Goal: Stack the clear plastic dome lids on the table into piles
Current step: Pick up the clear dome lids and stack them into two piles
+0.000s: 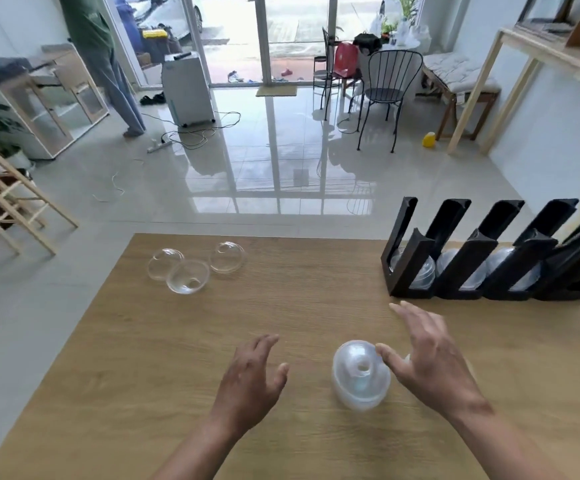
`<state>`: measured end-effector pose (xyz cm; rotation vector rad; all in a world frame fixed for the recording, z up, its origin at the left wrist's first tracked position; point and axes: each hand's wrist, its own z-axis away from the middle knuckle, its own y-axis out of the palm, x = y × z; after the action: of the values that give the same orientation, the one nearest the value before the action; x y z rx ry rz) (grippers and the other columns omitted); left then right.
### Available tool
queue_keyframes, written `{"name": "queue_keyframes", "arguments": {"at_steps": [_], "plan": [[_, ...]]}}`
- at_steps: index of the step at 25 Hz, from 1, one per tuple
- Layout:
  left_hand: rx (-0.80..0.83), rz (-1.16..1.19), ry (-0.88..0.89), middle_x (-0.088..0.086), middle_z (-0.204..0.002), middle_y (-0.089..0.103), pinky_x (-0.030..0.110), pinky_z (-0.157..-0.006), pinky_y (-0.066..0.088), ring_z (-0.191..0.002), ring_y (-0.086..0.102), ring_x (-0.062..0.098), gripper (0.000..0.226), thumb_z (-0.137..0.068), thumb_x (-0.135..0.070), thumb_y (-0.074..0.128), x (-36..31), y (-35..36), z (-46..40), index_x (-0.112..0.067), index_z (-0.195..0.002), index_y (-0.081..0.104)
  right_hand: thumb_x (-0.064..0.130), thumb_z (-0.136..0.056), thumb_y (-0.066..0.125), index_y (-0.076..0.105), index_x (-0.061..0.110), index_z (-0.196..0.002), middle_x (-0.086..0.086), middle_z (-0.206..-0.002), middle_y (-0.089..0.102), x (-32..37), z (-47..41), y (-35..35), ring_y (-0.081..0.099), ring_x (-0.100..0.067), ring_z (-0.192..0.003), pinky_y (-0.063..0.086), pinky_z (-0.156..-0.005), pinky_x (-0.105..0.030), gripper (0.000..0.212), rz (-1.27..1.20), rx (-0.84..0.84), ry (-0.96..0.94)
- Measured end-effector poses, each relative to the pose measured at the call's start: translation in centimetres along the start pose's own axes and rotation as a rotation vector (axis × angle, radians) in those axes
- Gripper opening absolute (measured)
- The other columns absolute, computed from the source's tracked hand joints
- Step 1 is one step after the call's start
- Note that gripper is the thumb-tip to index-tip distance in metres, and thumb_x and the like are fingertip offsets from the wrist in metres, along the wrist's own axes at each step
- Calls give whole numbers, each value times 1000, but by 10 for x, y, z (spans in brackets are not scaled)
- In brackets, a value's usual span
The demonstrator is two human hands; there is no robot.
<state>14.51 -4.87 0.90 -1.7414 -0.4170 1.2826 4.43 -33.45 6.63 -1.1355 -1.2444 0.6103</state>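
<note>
On the tabletop (316, 306), near edge, sits a pile (360, 375) of nested clear dome lids, domes up, hole at the top facing the camera. Pile stands alone, nothing gripping it.

R hand (430, 362) is just right of the pile, palm down, fingers (410, 315) spread wide and holding nothing. Its thumb tip is at the pile's upper right edge; touching or just shy of it, can't tell due to blur. L hand (250, 379) hangs left of the pile w/ a clear gap between, palm down, fingers loosely spread, also empty.

Far left of the tabletop: 3 loose lids in a tight cluster, well apart from both hands. Left lid (164, 264) and right lid (228, 257) lie tilted; front lid (188, 276) lies w/ its hole toward the camera and overlaps the left one in view. Whether they touch isn't clear.

Right side, far edge: black rack (416, 258) w/ several slanted channels side by side. Clear lids show in the bottoms of at least 3 channels; count per channel not readable.

Beyond the tabletop: glossy tile floor (281, 168), a black wire chair (390, 88), a white appliance (186, 90) w/ cables trailing, a wooden stool (4, 199) at left, and a person (108, 64) standing near the glass doors.
</note>
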Motion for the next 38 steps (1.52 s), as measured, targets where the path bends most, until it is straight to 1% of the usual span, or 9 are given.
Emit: {"name": "queue_keyframes", "arguments": {"at_steps": [3,8,12,18,24,30,32,35,38], "plan": [[29,-60,-81,-7,-135,57,24,-105,39,-127,47,12,44,-92,-39,62,42,-21,5,-24,-133,58,49,-88,67,45,25,-146,3,-151,45,53,-22,19,34,-14,-138,34,-114,-32,67,-38,50,-90],[99,-108,-183,-10,-132,56,24,-105,38,-127,44,10,45,-93,-43,57,96,-42,10,-26,-135,56,49,-91,62,45,28,-145,6,-154,40,115,-50,58,32,-12,-139,31,-114,-28,60,-15,164,-174],[158,-150,-228,-10,-131,53,29,-104,40,-126,44,13,44,-91,-44,55,129,-54,7,-27,-132,56,49,-91,62,44,28,-145,7,-154,41,148,-75,84,33,-14,-139,33,-113,-29,60,-6,213,-201],[122,-187,-290,-4,-137,51,32,-107,39,-128,43,17,60,-90,-45,56,153,-72,-25,-21,-144,45,49,-91,63,43,27,-146,7,-153,42,168,-106,103,34,-14,-139,35,-112,-31,62,-26,242,-210],[-148,-337,-117,6,-137,56,41,-95,49,-116,53,28,57,-79,-29,71,153,-93,-86,-15,-132,56,48,-90,64,43,27,-146,5,-153,42,168,-127,114,34,-15,-140,35,-114,-32,64,-33,259,-202],[-39,-529,-112,5,-135,57,42,-96,43,-121,48,29,35,-85,-30,64,158,-99,-135,-18,-117,64,47,-90,64,44,27,-145,6,-154,41,172,-137,120,34,-15,-139,35,-113,-33,62,-42,267,-197],[-11,-575,-98,4,-126,62,41,-93,41,-116,49,29,28,-86,-27,60,163,-97,-140,-17,-111,66,47,-90,64,43,27,-146,6,-154,41,175,-145,122,34,-15,-139,36,-112,-34,63,-42,261,-195],[10,-610,-70,1,-114,66,41,-89,41,-111,51,29,28,-87,-24,54,171,-94,-141,-17,-111,67,46,-91,64,41,27,-147,5,-155,40,180,-154,125,34,-16,-140,37,-112,-34,64,-36,266,-194],[-20,-565,-29,1,-97,69,41,-80,44,-100,57,31,18,-81,-21,66,173,-94,-135,-15,-97,72,46,-91,64,42,26,-147,2,-155,40,188,-163,129,34,-17,-141,34,-113,-34,64,-28,273,-203]]}}
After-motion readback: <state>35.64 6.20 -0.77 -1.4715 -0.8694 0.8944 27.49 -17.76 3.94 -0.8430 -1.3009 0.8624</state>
